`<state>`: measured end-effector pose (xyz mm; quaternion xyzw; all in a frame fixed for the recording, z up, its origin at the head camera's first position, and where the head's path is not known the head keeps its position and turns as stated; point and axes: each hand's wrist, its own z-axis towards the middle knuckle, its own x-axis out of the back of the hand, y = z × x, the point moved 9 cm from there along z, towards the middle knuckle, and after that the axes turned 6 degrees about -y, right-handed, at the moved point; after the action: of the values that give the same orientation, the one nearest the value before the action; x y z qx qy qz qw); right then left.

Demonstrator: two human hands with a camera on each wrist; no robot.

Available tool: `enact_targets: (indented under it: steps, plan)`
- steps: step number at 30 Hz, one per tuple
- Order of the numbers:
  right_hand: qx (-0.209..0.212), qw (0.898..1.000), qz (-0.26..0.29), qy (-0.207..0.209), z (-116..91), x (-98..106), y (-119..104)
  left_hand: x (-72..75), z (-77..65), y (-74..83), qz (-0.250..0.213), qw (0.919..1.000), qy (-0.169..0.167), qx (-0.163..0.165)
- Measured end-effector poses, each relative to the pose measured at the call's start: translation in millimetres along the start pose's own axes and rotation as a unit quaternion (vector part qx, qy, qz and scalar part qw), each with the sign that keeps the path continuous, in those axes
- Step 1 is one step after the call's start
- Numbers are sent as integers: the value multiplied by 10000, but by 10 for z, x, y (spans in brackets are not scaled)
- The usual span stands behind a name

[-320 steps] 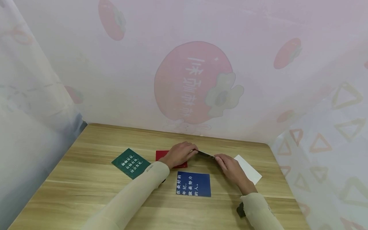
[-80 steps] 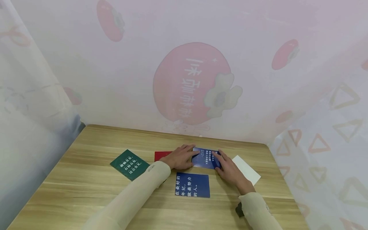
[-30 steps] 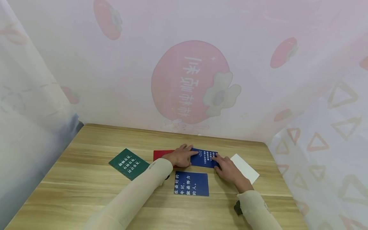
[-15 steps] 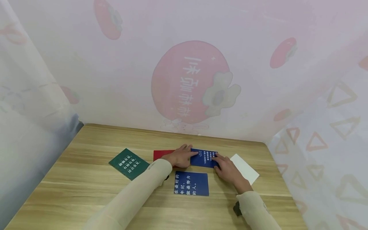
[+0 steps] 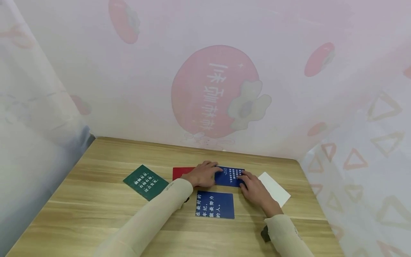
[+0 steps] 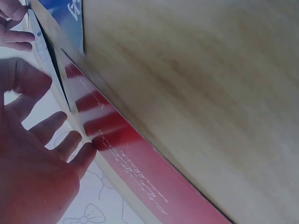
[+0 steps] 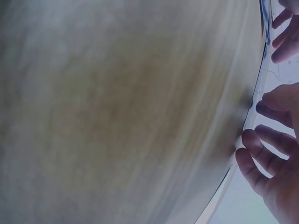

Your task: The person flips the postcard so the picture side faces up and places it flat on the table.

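A dark blue card (image 5: 228,177) with white lettering lies between my two hands near the back of the table. My left hand (image 5: 203,175) is at its left end, index finger over the card, other fingers hidden behind it. The left wrist view shows this hand (image 6: 42,158) with relaxed, spread fingers beside a red card (image 6: 133,154). At the blue card's right end, my right hand (image 5: 256,189) touches its edge with bent, loose fingers; the right wrist view shows that hand (image 7: 273,170) likewise relaxed. The left hand partly covers the red card.
Another blue card (image 5: 221,205) lies in front, nearer me. A green card (image 5: 146,182) lies at the left, partly under the left sleeve. A white card (image 5: 274,189) lies right of the right hand. A printed curtain (image 5: 144,89) rises behind the wooden table (image 5: 192,235).
Earliest, the blue card was held up edge-on between both hands; by 2.7 seconds ago it lay face up on the table. Since then the hands have barely moved.
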<state>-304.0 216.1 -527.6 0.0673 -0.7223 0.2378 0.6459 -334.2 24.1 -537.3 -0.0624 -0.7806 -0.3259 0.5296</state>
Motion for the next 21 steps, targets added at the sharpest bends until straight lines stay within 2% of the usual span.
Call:
enact_targets:
  steps: [6,21]
  plan:
    - [-26,10000,5,46,-14,5,22,34,12,40,-1,9998,193,-48]
    - [-136,9997,-50,206,-89,36,31,31,40,110,50,9994,327,-40]
